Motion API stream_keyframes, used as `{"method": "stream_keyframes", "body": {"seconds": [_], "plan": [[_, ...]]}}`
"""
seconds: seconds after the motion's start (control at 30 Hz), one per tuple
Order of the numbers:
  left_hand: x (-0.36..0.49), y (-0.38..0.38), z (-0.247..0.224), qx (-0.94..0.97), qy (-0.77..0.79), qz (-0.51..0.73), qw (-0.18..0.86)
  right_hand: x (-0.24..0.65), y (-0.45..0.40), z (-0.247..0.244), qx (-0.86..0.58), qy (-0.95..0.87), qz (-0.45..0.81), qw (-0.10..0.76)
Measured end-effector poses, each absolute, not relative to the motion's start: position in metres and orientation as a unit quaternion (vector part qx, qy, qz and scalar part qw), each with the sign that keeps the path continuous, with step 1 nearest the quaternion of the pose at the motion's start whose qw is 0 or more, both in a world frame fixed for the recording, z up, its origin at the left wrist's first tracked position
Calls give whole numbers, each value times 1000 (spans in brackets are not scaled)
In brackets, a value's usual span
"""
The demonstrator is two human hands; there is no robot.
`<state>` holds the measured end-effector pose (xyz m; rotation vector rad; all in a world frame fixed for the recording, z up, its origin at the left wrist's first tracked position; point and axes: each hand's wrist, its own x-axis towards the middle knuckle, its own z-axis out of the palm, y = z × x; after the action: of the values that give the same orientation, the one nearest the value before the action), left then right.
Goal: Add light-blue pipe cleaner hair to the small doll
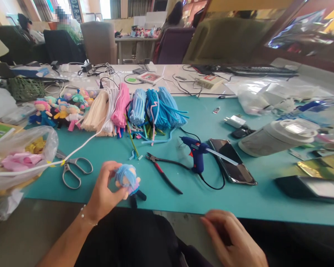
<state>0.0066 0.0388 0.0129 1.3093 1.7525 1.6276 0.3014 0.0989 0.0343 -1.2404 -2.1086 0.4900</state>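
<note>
My left hand [108, 189] is closed around a small doll [127, 177] made of fuzzy craft stems, with light blue hair, a lilac body and dark legs hanging down over the mat's front edge. My right hand [233, 237] rests low at the front edge of the teal mat [161, 148], fingers curled and thumb near the fingertips, with nothing visible in it. Black and red cutting pliers [163, 172] lie right of the doll. Beyond them sits a blue glue gun [196, 152] with a clear glue stick in its back. Grey-handled scissors [76, 170] lie left of my left hand.
Bundles of pipe cleaners [122, 105] stand at the back beside several finished dolls [62, 111]. A plastic bag [44, 137] sits at left, crossed by a white cable [80, 148]. On the right are a phone [233, 163], a tumbler [275, 137] and a black case [308, 189].
</note>
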Motion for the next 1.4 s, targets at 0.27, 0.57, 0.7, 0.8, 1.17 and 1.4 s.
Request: {"method": "stream_keyframes", "body": {"seconds": [0.27,0.57,0.7,0.8,1.17,1.4], "plan": [[23,8,24,597,588,535,108,228,95,53,-300,-805,368,356],[29,-11,23,519,582,587,219,202,84,61,-252,-778,444,366],[36,-12,22,342,555,657,378,205,90,58,-237,-809,404,356],[32,-11,26,205,537,665,477,213,117,52,-299,-857,256,332],[18,-6,28,29,488,667,563,212,176,32,-429,-901,12,62],[19,-3,33,7,441,671,596,217,164,48,-413,-902,70,105]]}}
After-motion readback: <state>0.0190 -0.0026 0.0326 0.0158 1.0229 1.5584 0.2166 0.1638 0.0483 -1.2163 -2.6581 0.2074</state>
